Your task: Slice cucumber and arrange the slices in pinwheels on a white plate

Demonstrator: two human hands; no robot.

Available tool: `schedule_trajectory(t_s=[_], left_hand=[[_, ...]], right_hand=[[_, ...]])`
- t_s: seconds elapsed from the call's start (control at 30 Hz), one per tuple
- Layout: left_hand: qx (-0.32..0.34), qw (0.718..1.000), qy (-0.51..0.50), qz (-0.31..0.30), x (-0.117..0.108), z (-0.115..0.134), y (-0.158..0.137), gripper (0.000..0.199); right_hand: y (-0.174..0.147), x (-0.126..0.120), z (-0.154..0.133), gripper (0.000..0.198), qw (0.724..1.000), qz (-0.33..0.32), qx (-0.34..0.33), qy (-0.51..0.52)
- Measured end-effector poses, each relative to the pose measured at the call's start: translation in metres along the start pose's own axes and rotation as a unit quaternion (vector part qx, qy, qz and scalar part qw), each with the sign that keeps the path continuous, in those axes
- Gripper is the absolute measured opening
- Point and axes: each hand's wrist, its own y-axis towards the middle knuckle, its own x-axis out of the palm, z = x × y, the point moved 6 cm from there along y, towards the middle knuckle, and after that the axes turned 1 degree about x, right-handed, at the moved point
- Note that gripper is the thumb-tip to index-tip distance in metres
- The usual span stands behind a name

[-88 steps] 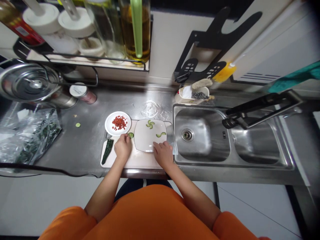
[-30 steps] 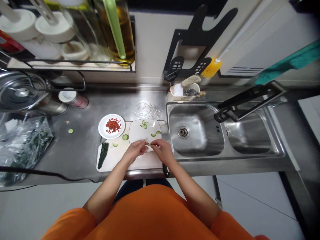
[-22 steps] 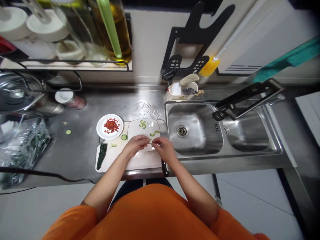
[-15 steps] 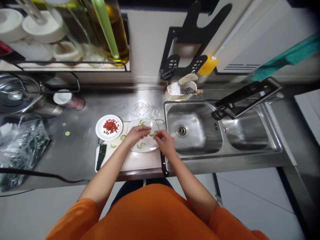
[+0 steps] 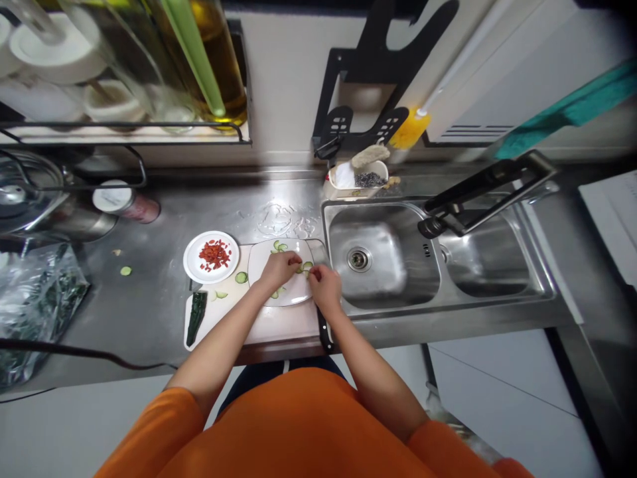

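Note:
Over a white plate, my left hand has its fingers pinched at a thin cucumber slice. From the other side my right hand pinches at the same spot, its fingertips close to the left ones. The fingers partly hide what they hold. Curved cucumber pieces lie on the plate. Beneath it is a white cutting board with a round cucumber slice and a dark cucumber piece on it. A black-handled knife rests at the board's right edge.
A white dish of chopped red bits overlaps the board's back left. Right of the board is a double sink with a black faucet. At left are a plastic bag, a jar and a pot.
My left fingers have curled in from a flatter pose, while my right hand stays close to the same place on the plate. The view has shifted slightly.

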Motion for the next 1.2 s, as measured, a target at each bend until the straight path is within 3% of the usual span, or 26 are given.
schedule_trajectory(t_s=[0.33,0.8,1.0,1.2], left_hand=[[0.012,0.998,0.062,-0.008,-0.001,0.004,0.007,0.018],[0.013,0.995,0.093,-0.014,0.004,0.004,0.010,0.021],[0.023,0.994,0.106,-0.012,0.005,0.005,0.010,0.020],[0.023,0.992,0.120,-0.022,0.007,0.006,0.011,0.021]], right_hand=[[0.000,0.004,-0.006,0.016,0.998,0.012,0.045,-0.050],[-0.003,0.008,-0.009,0.017,0.995,-0.003,0.041,-0.092],[-0.010,0.007,-0.013,0.018,0.992,-0.012,-0.005,-0.129],[-0.019,0.001,-0.018,0.021,0.980,0.037,-0.122,-0.152]])
